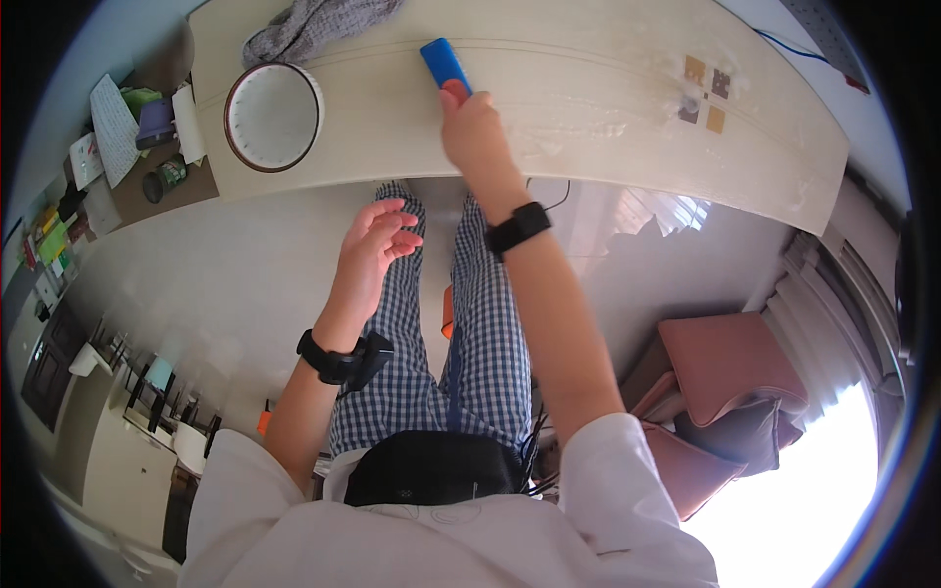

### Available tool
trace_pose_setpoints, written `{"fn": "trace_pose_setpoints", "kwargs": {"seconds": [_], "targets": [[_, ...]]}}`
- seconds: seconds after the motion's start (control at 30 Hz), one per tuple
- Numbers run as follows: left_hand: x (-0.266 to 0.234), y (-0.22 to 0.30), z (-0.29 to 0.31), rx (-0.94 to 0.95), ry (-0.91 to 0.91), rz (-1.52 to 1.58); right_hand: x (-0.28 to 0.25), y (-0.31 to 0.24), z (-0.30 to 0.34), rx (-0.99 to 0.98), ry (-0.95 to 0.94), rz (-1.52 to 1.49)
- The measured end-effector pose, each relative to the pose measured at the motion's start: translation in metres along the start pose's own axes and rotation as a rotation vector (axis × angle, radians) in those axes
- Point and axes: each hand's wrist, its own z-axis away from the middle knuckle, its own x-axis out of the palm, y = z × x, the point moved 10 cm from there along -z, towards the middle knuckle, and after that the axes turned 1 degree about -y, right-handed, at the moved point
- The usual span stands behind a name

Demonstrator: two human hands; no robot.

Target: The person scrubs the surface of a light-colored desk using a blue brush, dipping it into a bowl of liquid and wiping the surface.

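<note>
My right hand (477, 137) is closed around the near end of a blue oblong block (444, 63), over the cream tabletop (382, 127). Its far end sticks out past my fingers, and its underside is hidden, so its exact kind does not show. Whitish wet streaks lie on the surface to the right of that hand. My left hand (377, 240) hovers above my knee, short of the table's near edge, fingers loosely bent and apart, with nothing in it. A white round basin (273, 118) with a dark rim stands on the table's left part.
A crumpled grey cloth (319, 27) lies behind the basin. Papers (114, 130) and small jars crowd a surface at the left. More wet streaks surround a patterned square (706, 95) at the right. A pink-brown cushioned seat (735, 363) stands on the right.
</note>
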Motion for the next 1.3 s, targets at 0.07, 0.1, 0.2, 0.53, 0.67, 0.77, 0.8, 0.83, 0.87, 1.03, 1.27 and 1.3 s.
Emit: {"fn": "trace_pose_setpoints", "kwargs": {"seconds": [0.07, 0.1, 0.2, 0.53, 0.67, 0.77, 0.8, 0.83, 0.87, 1.03, 1.27, 1.3], "targets": [[-0.005, 0.005, 0.005, 0.014, 0.0, 0.0, -0.033, 0.006, -0.01, -0.041, 0.049, 0.058], [-0.003, 0.007, 0.008, 0.02, -0.002, 0.0, -0.062, 0.02, -0.019, 0.021, 0.152, 0.05], [0.008, 0.01, 0.017, 0.04, -0.043, 0.016, -0.123, 0.052, -0.037, 0.131, 0.106, 0.032], [-0.023, 0.018, 0.051, 0.039, -0.028, 0.004, -0.166, 0.19, 0.042, 0.378, 0.252, -0.635], [-0.06, 0.007, 0.052, 0.026, 0.066, 0.005, -0.094, 0.154, 0.043, 0.335, 0.113, -0.409], [-0.051, 0.009, 0.052, 0.025, 0.067, 0.002, -0.047, 0.091, 0.029, 0.109, 0.208, -0.218], [-0.05, 0.009, 0.049, 0.025, 0.075, -0.007, -0.045, 0.07, 0.034, 0.111, 0.202, -0.227], [-0.044, 0.004, 0.047, 0.003, 0.065, -0.012, -0.04, 0.052, 0.042, 0.126, 0.125, -0.25], [-0.037, 0.001, 0.046, -0.024, 0.044, -0.02, -0.037, 0.049, 0.047, 0.146, 0.059, -0.273], [-0.046, -0.008, 0.046, -0.059, 0.022, -0.107, -0.093, 0.124, 0.0, 0.163, 0.176, -0.057], [-0.088, -0.018, 0.056, -0.031, 0.192, -0.1, -0.112, 0.116, -0.004, 0.091, 0.311, -0.131], [-0.078, -0.018, 0.055, -0.028, 0.176, -0.1, -0.084, 0.094, -0.005, -0.009, 0.295, 0.066]]}}
